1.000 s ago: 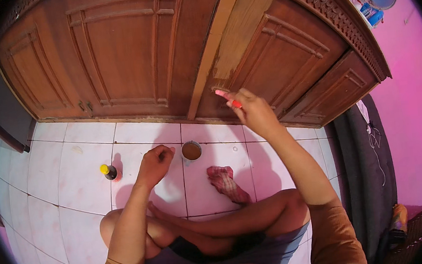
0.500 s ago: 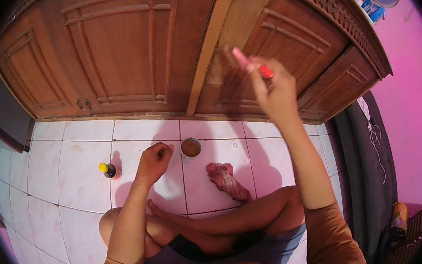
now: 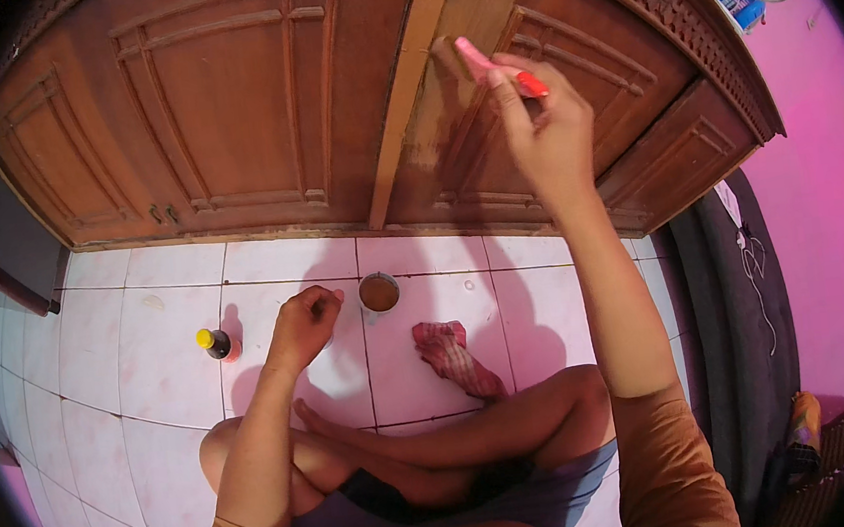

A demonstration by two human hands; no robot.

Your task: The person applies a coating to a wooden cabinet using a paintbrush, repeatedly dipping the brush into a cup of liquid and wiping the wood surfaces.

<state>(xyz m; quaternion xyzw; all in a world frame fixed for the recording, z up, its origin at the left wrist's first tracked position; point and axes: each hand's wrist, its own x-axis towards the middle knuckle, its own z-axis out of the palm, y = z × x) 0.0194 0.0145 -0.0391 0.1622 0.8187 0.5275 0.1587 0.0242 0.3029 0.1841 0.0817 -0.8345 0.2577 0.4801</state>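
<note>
I sit cross-legged on a white tiled floor before a brown wooden cabinet. My right hand is raised and grips a brush with a red and pink handle, whose tip rests on a pale unfinished door panel. My left hand rests on the floor with its fingers curled loosely, empty. It sits just left of a small cup of brown liquid.
A small dark bottle with a yellow cap stands on the tiles left of my left hand. A red checked rag lies right of the cup. A dark curtain and a pink wall are at the right.
My right hand has risen from near the cabinet's base up to the pale door panel, carrying the brush. My left hand stays on the floor.
</note>
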